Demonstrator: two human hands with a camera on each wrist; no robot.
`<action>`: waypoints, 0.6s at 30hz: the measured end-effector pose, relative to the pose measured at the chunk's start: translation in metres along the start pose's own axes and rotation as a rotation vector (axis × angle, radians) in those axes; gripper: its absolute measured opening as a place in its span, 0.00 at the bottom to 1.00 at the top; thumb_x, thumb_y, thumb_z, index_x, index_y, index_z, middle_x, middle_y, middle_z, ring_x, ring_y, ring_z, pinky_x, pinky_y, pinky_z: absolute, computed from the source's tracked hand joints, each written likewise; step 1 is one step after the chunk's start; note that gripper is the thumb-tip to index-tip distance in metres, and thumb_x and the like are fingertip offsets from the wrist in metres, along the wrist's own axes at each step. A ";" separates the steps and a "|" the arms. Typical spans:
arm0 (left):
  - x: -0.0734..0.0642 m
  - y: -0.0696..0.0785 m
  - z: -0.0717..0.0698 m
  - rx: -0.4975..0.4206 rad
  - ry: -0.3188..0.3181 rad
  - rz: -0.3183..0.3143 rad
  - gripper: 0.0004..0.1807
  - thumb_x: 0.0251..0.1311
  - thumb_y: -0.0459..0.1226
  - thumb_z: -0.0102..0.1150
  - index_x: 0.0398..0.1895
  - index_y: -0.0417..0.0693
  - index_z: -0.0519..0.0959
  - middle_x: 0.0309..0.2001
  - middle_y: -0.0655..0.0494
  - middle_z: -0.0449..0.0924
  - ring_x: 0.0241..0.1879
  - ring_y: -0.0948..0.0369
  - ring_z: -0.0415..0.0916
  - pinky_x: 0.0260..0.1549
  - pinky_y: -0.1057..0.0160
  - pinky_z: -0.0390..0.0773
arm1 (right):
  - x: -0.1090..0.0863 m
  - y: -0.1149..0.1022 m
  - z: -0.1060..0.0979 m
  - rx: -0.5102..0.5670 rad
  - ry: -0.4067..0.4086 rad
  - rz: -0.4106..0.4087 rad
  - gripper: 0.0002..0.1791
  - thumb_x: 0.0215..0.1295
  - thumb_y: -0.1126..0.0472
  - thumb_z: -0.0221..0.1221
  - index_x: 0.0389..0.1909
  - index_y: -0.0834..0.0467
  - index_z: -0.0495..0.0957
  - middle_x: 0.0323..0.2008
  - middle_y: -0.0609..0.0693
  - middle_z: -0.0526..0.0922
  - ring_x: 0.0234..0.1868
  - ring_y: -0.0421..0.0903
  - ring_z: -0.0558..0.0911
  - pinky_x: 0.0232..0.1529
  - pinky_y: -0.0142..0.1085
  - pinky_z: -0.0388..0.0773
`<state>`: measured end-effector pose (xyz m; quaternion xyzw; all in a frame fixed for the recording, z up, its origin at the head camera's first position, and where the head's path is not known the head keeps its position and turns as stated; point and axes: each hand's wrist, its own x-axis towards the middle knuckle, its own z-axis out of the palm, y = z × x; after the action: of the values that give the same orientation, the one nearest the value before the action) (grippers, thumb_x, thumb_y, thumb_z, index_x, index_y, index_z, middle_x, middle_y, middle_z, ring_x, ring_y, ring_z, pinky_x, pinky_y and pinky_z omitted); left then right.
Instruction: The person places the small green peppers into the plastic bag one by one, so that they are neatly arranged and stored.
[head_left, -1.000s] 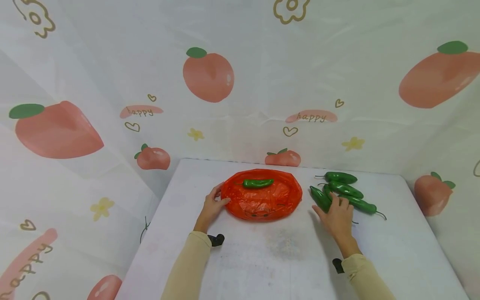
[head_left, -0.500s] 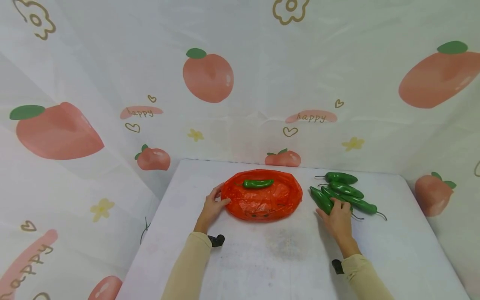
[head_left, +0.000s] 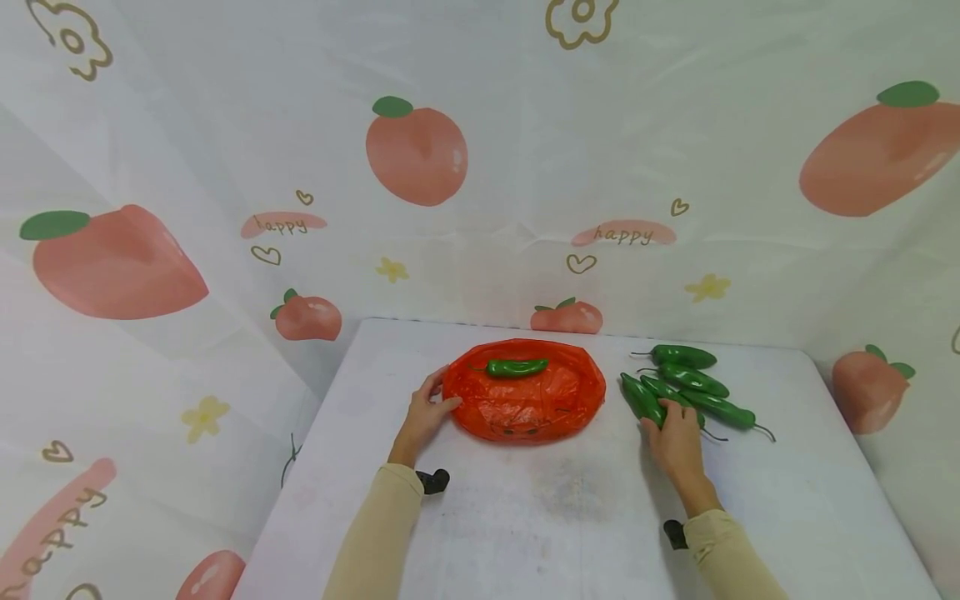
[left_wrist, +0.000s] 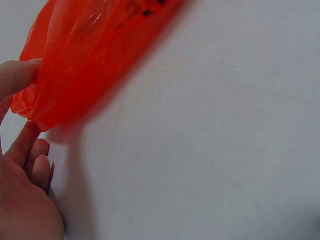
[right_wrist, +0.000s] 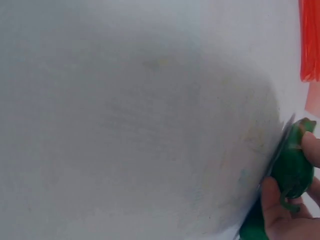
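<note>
A red plastic bag (head_left: 525, 408) lies spread on the white table, with one green pepper (head_left: 517, 367) inside its raised rim. At the bag's left edge my left hand (head_left: 422, 419) pinches the plastic between thumb and fingers; the left wrist view shows the thumb (left_wrist: 22, 75) on the red film. My right hand (head_left: 678, 442) is at the pile to the right, gripping the near end of the leftmost pepper (head_left: 640, 395). In the right wrist view, thumb and fingers are round that green pepper (right_wrist: 292, 167), its curled stem showing. My palm partly hides a neighbouring pepper.
Several green peppers lie close beside and beyond my right hand, among them a long pepper (head_left: 723, 409) and a far pepper (head_left: 684, 357). A patterned curtain (head_left: 480, 250) rises behind the table (head_left: 525, 533) and along its sides.
My right hand has shifted slightly right, and its thumb has drawn in toward the fingers against the leftmost pepper. My left hand and the bag stay where they were.
</note>
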<state>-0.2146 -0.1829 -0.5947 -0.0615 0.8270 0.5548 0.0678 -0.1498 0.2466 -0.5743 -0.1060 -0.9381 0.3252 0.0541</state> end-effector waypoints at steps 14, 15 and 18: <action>-0.003 0.004 -0.001 0.004 -0.002 -0.006 0.35 0.65 0.44 0.65 0.75 0.71 0.65 0.71 0.54 0.69 0.69 0.50 0.62 0.67 0.40 0.70 | 0.003 -0.003 -0.011 0.067 0.057 -0.014 0.30 0.73 0.61 0.58 0.69 0.72 0.64 0.60 0.74 0.65 0.60 0.69 0.69 0.63 0.63 0.67; -0.003 0.005 -0.001 0.005 -0.002 -0.004 0.35 0.65 0.44 0.65 0.75 0.71 0.65 0.70 0.54 0.69 0.69 0.50 0.63 0.67 0.40 0.70 | 0.003 -0.004 -0.012 0.068 0.060 -0.013 0.30 0.73 0.61 0.58 0.69 0.71 0.64 0.60 0.74 0.65 0.60 0.69 0.69 0.63 0.63 0.66; -0.004 0.005 -0.001 0.002 -0.001 0.000 0.35 0.65 0.44 0.65 0.75 0.70 0.65 0.70 0.54 0.70 0.69 0.50 0.63 0.67 0.41 0.70 | 0.005 -0.004 -0.014 0.076 0.073 -0.020 0.29 0.73 0.61 0.59 0.69 0.71 0.65 0.61 0.74 0.66 0.61 0.70 0.69 0.65 0.63 0.65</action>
<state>-0.2117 -0.1821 -0.5888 -0.0610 0.8276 0.5538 0.0682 -0.1525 0.2535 -0.5606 -0.1061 -0.9236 0.3558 0.0955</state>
